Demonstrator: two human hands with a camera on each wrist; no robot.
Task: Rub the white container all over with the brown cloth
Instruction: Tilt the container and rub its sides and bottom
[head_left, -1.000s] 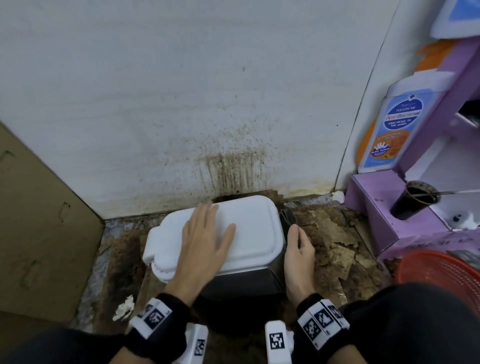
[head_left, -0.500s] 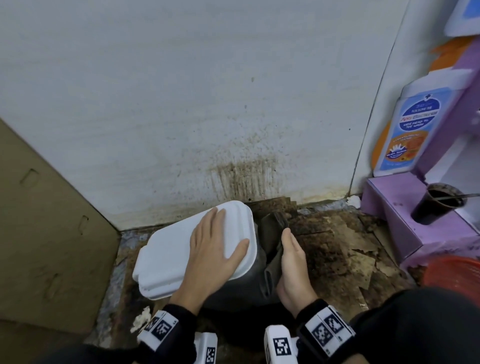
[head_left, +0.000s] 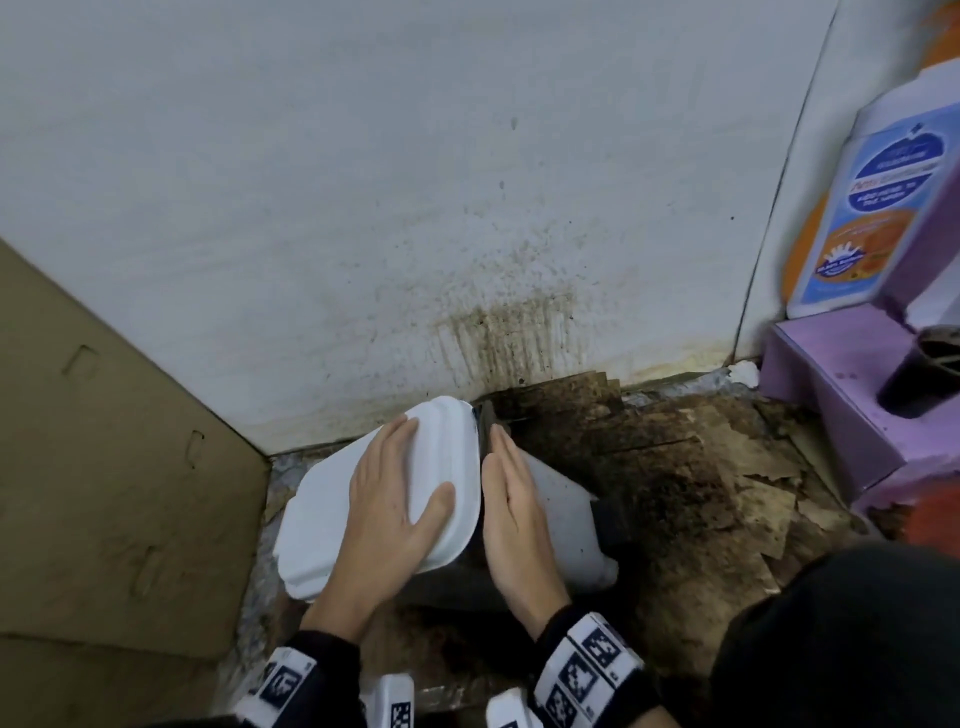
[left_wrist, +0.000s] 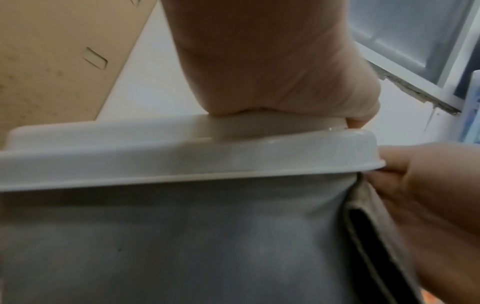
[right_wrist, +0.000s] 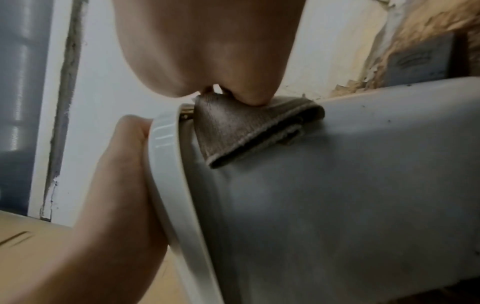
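Note:
The white container (head_left: 566, 519) is tipped over to the left on the floor, so its lid (head_left: 332, 514) faces up and left. My left hand (head_left: 400, 493) lies flat on the lid with straight fingers. My right hand (head_left: 511, 493) presses the folded brown cloth (head_left: 610, 517) against the container's upturned side wall, just below the lid rim. In the right wrist view the cloth (right_wrist: 246, 127) sits under my fingers on the grey-white wall (right_wrist: 337, 185). In the left wrist view the cloth (left_wrist: 363, 216) shows between the wall and my right hand (left_wrist: 428, 195).
A stained white wall (head_left: 415, 208) stands right behind the container. Cardboard (head_left: 104, 467) leans at the left. At the right are a purple box (head_left: 831, 395) with a dark cup (head_left: 919, 374), a blue-labelled bottle (head_left: 872, 208) and an orange basket (head_left: 935, 504). The floor (head_left: 701, 493) is worn brown board.
The container has gone from upright to tipped left, its lid turning with my left hand on it. My right hand and cloth have shifted from its right side up to just under the lid rim.

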